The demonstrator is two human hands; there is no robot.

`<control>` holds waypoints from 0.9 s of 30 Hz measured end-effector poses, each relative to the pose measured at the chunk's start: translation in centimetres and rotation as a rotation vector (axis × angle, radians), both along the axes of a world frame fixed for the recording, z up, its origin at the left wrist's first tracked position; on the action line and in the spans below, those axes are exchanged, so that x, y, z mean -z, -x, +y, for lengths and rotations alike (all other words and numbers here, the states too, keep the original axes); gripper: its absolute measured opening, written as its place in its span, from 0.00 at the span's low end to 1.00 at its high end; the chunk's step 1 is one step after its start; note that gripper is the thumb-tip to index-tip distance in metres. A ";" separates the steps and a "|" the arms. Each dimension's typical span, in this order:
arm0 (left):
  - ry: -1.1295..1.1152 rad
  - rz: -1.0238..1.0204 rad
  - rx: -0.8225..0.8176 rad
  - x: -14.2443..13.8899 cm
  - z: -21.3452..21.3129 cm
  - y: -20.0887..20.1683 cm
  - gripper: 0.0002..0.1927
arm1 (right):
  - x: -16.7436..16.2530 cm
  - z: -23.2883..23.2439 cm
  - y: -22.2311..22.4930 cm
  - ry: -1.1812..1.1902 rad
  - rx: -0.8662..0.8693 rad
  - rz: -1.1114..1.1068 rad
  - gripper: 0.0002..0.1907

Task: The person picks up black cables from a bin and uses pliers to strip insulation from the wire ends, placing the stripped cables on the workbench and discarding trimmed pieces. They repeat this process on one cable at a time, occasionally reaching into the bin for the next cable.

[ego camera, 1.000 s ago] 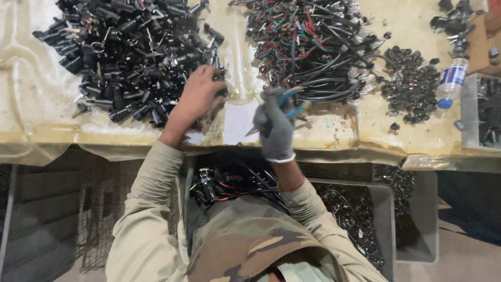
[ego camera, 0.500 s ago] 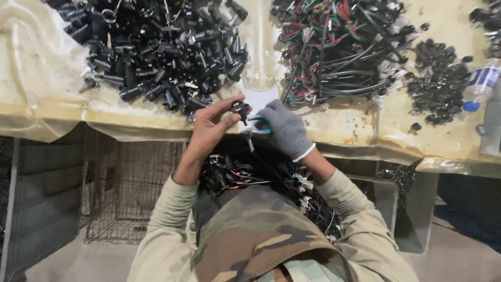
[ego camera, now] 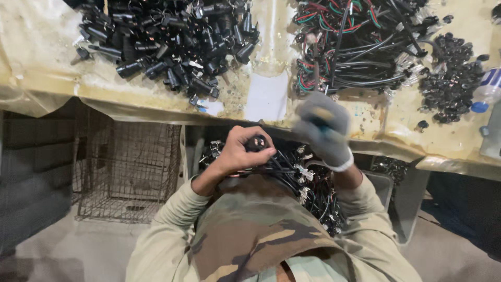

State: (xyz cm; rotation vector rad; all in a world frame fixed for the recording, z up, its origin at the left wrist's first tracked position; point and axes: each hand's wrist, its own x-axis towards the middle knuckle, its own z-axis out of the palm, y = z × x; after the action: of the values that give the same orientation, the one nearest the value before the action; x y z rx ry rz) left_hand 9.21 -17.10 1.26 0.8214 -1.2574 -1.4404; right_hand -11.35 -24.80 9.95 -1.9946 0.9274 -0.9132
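Half a second ago both hands met over the counter's edge; now the left hand [ego camera: 241, 152] has come down below that edge toward the lap, while the right hand [ego camera: 322, 128] has drawn apart and sits raised and blurred. Bare fingers of the left hand are curled tight around a small black connector [ego camera: 255, 142], whose black cable [ego camera: 282, 169] trails down to a bundle of wired pieces [ego camera: 308, 193] in the lap, just above a grey bin [ego camera: 389, 183]. The gloved right hand is closed around something with a blue-green handle; motion blur hides what kind of tool it is. Judging from the layout, the work looks well short of done: a large heap of loose black connectors [ego camera: 167, 39] lies on the counter [ego camera: 42, 52] to the left, a tangle of red, green and black wires [ego camera: 355, 44] to the right, and a smaller pile of black caps [ego camera: 451, 86] beyond it, beside a plastic bottle [ego camera: 485, 91]. The lap bundle appears to be the finished share.
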 end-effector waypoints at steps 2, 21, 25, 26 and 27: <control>0.124 -0.032 0.011 -0.8 0.1 0.6 0.06 | -2.2 1.3 0.1 -0.069 -0.069 -0.305 0.17; 0.595 -0.569 -0.059 -4.2 2.7 2.8 0.15 | -1.2 6.9 0.3 -0.547 -0.187 -0.832 0.18; 0.418 -0.426 -0.065 -3.7 4.3 3.9 0.13 | -0.8 7.7 0.8 -0.745 -0.410 -1.061 0.22; 0.412 -0.364 -0.079 -3.6 4.3 4.3 0.14 | -0.5 7.7 0.8 -0.680 -0.435 -1.026 0.21; 0.410 -0.306 -0.095 -3.6 4.2 4.5 0.15 | -0.1 7.6 0.8 -0.610 -0.465 -0.990 0.20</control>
State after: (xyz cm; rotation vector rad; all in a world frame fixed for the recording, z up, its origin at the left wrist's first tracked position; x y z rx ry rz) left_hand 4.70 -12.89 4.87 0.8224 -1.6524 -0.9551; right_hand -12.12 -17.18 10.10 -0.9507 0.1168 -1.0095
